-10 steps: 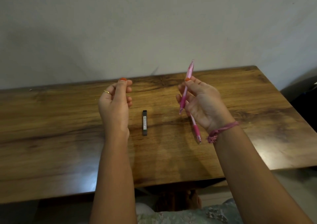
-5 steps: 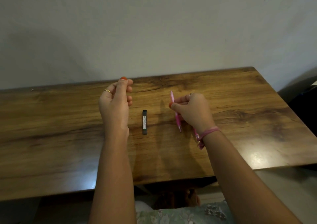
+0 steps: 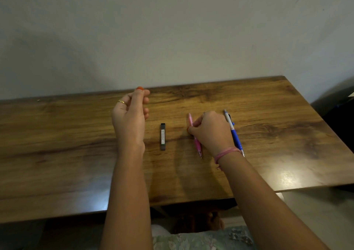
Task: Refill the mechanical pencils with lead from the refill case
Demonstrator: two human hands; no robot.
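Two pencils now lie right of centre on the table [image 3: 268, 115]: the pink pencil [image 3: 197, 144], a second ago raised upright, set down under the right hand [image 3: 210, 131], whose fingers still curl on it, and a blue pencil [image 3: 234, 134]. One refill case [image 3: 163, 136] lies mid-frame, untouched. The left hand [image 3: 131, 113] hovers, fingertips pinched; contents indiscernible.

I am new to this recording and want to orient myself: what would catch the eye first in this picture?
First, the right hand at the middle of the wooden table, holding a pink mechanical pencil down against the wood. A blue mechanical pencil lies just to its right, and a black lead refill case lies between the hands. The left hand is raised, thumb and fingertips pinched together; what they pinch is too small to see.
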